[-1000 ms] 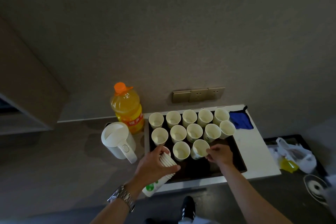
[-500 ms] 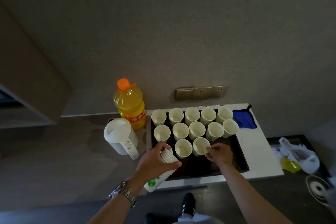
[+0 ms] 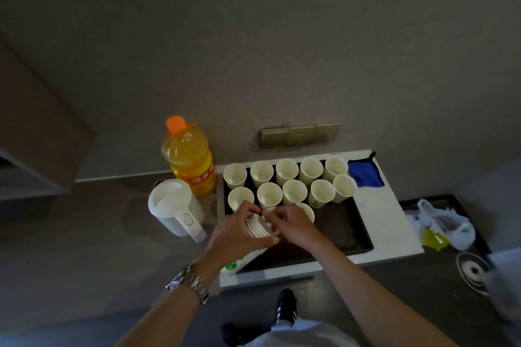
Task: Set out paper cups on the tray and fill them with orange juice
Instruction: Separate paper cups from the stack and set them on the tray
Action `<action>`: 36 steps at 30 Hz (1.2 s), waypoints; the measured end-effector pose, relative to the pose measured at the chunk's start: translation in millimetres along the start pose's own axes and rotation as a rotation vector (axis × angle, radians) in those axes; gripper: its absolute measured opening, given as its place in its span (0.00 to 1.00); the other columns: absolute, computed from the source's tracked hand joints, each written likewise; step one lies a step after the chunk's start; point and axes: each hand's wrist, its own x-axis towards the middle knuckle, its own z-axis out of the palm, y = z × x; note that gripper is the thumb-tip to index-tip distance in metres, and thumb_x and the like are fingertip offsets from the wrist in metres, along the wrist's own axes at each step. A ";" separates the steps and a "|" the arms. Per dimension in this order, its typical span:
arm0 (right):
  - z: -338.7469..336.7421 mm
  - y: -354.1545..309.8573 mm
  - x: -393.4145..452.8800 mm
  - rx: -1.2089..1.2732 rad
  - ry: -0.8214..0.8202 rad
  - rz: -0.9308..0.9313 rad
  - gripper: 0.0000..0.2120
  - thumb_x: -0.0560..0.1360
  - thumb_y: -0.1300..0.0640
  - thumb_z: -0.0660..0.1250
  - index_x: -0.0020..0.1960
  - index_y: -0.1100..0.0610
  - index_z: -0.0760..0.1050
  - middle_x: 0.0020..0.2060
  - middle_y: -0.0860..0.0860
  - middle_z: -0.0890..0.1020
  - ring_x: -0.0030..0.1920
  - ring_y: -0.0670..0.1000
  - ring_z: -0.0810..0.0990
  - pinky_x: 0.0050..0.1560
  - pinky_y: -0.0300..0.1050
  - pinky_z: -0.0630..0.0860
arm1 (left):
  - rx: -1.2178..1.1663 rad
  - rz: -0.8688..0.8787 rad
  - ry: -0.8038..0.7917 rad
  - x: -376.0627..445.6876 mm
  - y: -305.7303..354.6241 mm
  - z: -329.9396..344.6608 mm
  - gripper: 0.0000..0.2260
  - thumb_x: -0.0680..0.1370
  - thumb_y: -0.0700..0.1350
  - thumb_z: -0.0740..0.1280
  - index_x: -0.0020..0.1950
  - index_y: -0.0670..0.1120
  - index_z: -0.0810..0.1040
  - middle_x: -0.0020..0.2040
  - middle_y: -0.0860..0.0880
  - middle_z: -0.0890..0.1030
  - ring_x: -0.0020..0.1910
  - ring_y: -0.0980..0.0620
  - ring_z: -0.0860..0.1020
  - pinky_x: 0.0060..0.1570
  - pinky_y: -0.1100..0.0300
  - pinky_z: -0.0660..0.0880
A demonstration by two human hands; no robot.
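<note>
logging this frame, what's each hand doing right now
Left hand: grips the stack of paper cups.
Right hand: pinches the stack's top cup rim.

Dim light; plain grey-brown wall [image 3: 253,36] fills the upper view, with a row of brass-coloured wall sockets [image 3: 300,135] low on it. A dark grey counter [image 3: 70,234] runs along the wall's foot, with a white slab [image 3: 392,222] on its right part. A cabinet side [image 3: 36,127] stands at far left.
</note>
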 end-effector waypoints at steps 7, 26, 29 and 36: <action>-1.1 5.1 2.1 0.154 -0.099 0.056 0.04 0.74 0.63 0.76 0.48 0.62 0.83 0.38 0.54 0.83 0.32 0.47 0.83 0.31 0.42 0.79 | 0.093 -0.006 0.003 3.4 1.7 -5.1 0.36 0.60 0.75 0.74 0.58 0.61 0.63 0.52 0.61 0.78 0.49 0.60 0.77 0.43 0.62 0.73; -62.0 21.3 -1.7 0.055 0.160 0.192 0.06 0.74 0.65 0.72 0.47 0.56 0.83 0.46 0.51 0.84 0.48 0.52 0.82 0.40 0.47 0.84 | 0.118 0.134 -0.060 19.3 15.6 24.8 0.30 0.62 0.69 0.77 0.54 0.61 0.65 0.50 0.59 0.78 0.48 0.59 0.79 0.46 0.58 0.81; -105.0 32.0 -0.1 0.289 0.291 0.296 0.05 0.76 0.66 0.72 0.49 0.57 0.81 0.48 0.51 0.81 0.49 0.52 0.81 0.38 0.49 0.85 | 0.051 0.080 -0.049 16.4 6.8 26.3 0.29 0.62 0.70 0.77 0.52 0.62 0.66 0.50 0.59 0.78 0.48 0.58 0.79 0.46 0.56 0.81; -143.0 73.1 -7.2 0.203 0.467 0.473 0.05 0.76 0.65 0.70 0.51 0.58 0.80 0.52 0.56 0.79 0.49 0.59 0.82 0.39 0.53 0.85 | 0.037 0.063 -0.030 22.1 16.7 25.9 0.30 0.61 0.73 0.76 0.52 0.61 0.66 0.51 0.59 0.81 0.47 0.59 0.80 0.46 0.55 0.81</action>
